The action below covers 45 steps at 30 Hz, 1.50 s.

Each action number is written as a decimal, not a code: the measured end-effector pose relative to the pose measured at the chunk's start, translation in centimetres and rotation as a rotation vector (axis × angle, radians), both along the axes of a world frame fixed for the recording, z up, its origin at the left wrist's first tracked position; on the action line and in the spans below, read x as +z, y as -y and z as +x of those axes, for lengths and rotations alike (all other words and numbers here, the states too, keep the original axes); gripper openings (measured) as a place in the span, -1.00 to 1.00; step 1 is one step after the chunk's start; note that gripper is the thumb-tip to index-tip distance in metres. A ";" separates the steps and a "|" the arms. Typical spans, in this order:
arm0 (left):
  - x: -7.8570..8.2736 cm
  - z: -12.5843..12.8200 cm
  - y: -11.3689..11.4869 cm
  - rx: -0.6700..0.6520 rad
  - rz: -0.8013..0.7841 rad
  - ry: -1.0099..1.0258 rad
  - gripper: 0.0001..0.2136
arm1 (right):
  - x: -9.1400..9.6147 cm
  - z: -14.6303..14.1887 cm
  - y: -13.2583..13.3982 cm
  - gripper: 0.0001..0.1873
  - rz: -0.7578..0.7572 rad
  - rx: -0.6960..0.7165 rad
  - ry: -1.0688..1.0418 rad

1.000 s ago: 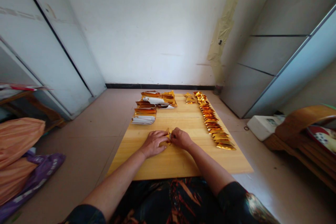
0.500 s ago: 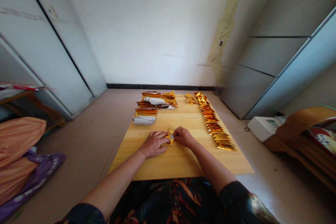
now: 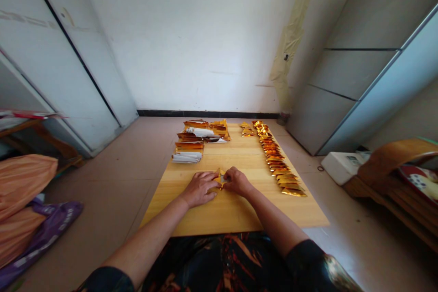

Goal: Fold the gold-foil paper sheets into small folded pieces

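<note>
A small piece of gold foil paper (image 3: 220, 172), partly folded with its greyish-white inner side showing, lies on the wooden table between my hands. My left hand (image 3: 200, 189) rests on the table and holds the paper's left side down with its fingertips, the thumb spread below. With bent fingers pressed together, my right hand (image 3: 237, 181) pinches the right edge of the paper. Much of the paper is hidden under the fingers. Folded gold foil pieces (image 3: 277, 159) stand in a long overlapping row on the right. Stacks of gold and white foil sheets (image 3: 190, 146) lie at the back left.
A few folded gold pieces (image 3: 247, 129) lie beside the row's far end. The wooden table (image 3: 222, 216) stands before a white wall (image 3: 205, 45). Orange and purple bags (image 3: 34, 210) are on the floor at left; a wooden seat (image 3: 393, 182) and white box (image 3: 342, 167) are at right.
My right hand has shifted slightly left, closer to my left hand, over the foil paper's right edge. My left hand stays in place; the view has moved slightly.
</note>
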<state>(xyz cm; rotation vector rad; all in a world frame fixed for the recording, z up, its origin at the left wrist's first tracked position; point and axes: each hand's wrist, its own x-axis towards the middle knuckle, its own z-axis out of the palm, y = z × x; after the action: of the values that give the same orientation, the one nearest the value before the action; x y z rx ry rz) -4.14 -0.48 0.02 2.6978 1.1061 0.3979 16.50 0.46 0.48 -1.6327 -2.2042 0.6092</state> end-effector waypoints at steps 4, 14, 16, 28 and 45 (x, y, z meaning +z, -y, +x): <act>0.2 0.0 0.1 0.001 0.002 -0.004 -0.68 | 0.4 0.2 -0.5 -0.81 -0.022 -0.051 -0.009; -0.4 2.0 0.7 0.124 0.054 0.053 -0.72 | 0.7 0.3 0.5 -0.87 0.108 0.023 0.070; -0.6 2.6 1.1 0.163 0.061 0.057 -0.73 | 0.7 0.3 1.3 -0.83 0.136 0.052 0.122; 0.4 2.1 -1.0 0.119 0.061 0.064 -0.70 | 0.7 0.9 2.9 -0.80 0.224 0.134 0.396; 1.1 1.7 -3.2 -0.053 0.069 -0.034 -0.87 | 3.8 -2.4 2.9 -0.76 0.191 0.242 0.689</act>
<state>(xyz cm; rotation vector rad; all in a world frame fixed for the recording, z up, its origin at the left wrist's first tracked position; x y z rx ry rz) -2.40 2.67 1.14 2.7974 1.0459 0.3898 14.10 -2.45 4.30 -1.6472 -2.8539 -0.1543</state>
